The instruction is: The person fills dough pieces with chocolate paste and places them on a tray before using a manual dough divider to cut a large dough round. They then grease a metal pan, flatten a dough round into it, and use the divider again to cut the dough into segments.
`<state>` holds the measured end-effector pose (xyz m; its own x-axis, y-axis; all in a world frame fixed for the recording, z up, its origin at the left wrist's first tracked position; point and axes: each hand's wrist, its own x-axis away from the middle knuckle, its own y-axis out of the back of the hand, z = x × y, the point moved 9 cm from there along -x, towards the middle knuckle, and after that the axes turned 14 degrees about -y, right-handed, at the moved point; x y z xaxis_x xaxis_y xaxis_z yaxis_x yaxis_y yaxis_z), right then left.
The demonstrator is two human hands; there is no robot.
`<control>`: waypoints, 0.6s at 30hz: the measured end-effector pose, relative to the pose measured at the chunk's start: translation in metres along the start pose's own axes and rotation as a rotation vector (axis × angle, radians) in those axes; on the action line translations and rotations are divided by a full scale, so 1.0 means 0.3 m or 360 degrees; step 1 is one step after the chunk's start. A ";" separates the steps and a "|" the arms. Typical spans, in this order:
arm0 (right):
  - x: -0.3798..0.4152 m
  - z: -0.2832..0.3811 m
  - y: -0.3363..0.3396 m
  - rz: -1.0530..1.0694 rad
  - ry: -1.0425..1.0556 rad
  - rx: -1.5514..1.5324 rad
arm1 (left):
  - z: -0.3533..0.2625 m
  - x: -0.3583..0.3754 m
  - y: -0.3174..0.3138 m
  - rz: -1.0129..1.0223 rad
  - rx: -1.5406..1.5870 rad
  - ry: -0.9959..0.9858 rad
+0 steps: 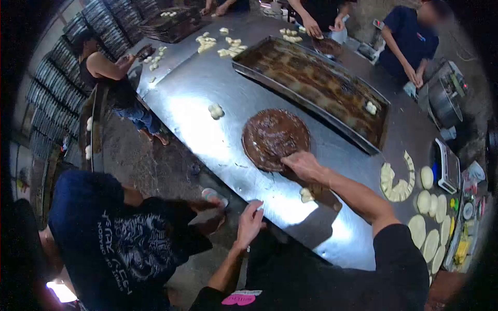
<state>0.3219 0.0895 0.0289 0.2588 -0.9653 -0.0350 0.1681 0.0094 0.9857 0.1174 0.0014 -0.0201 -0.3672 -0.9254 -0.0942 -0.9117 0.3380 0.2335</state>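
Note:
On the metal table sits a round pan of brown filling [276,139]. My right hand [305,167] reaches to its lower right edge, fingertips pressed together at the filling; whether they hold any is too small to tell. By the table's near edge is my left hand [250,224], its fingers curled together around a small whitish piece [260,206] that I cannot make out. A small dough piece [306,195] lies just below my right hand, and a shaped dough piece [216,111] lies left of the pan.
A long tray [311,88] with one dough piece lies beyond the pan. Flat dough rounds [430,243], a dough strip [386,181] and a scale [448,166] are at right. A person in a dark shirt [119,243] stands close at left; other people surround the table.

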 end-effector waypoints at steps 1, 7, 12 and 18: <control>-0.004 -0.011 0.002 0.0278 -0.0197 0.0058 | -0.010 -0.004 -0.009 0.0047 0.0022 0.0059; 0.074 -0.077 -0.133 0.0907 -0.1250 -0.2436 | -0.016 -0.097 -0.237 -0.0176 0.1216 0.0542; 0.330 0.069 0.021 0.0749 -0.1246 -0.3326 | -0.158 -0.095 -0.313 -0.0281 0.1488 0.0393; 0.627 0.037 0.042 0.0141 -0.1346 -0.3580 | -0.211 -0.007 -0.400 -0.0181 0.1240 0.0269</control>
<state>0.3621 -0.0948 0.0367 0.1353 -0.7956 0.5906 0.6726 -0.3639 -0.6443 0.2391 -0.0482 0.0132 -0.2884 -0.9537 0.0856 -0.8311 0.2049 -0.5170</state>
